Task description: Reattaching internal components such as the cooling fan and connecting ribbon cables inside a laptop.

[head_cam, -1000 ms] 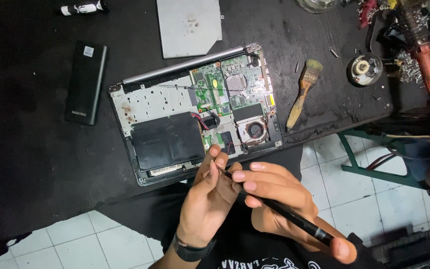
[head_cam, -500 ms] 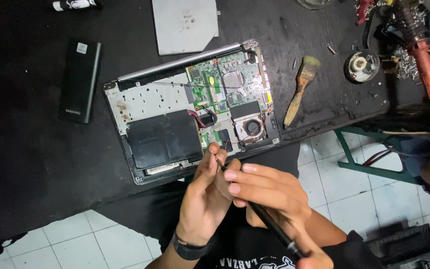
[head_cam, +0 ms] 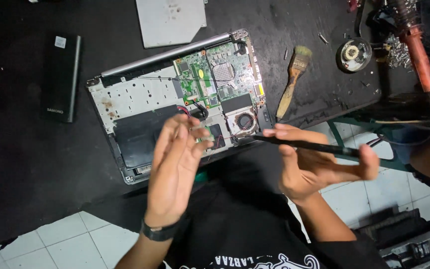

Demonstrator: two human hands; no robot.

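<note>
An opened laptop (head_cam: 175,104) lies bottom-up and slantwise on a matte black counter (head_cam: 26,164), its green circuit board (head_cam: 215,74), round copper-coloured fan (head_cam: 245,121) and flat black battery (head_cam: 138,134) laid bare inside a scuffed silver shell. Above its near edge, the left hand (head_cam: 175,167) is held upright, palm turned toward the right, fingers long and loosely parted, the fingertips (head_cam: 195,130) close around something small; what it is cannot be told. A dark band (head_cam: 162,231) circles that wrist. The right hand (head_cam: 314,167) pinches a slim black rod-like tool (head_cam: 304,145), held nearly level, its tip pointing toward the left hand over the laptop's front corner. The right forearm rises from below, over white floor tiles (head_cam: 65,244). Beyond the laptop lie a flat grey cover panel (head_cam: 170,20), a black rectangular power bank (head_cam: 61,77) well apart to one side, a wooden-handled paintbrush (head_cam: 292,79) with worn bristles, a round tin (head_cam: 353,54) and a red-handled soldering iron (head_cam: 419,52).
</note>
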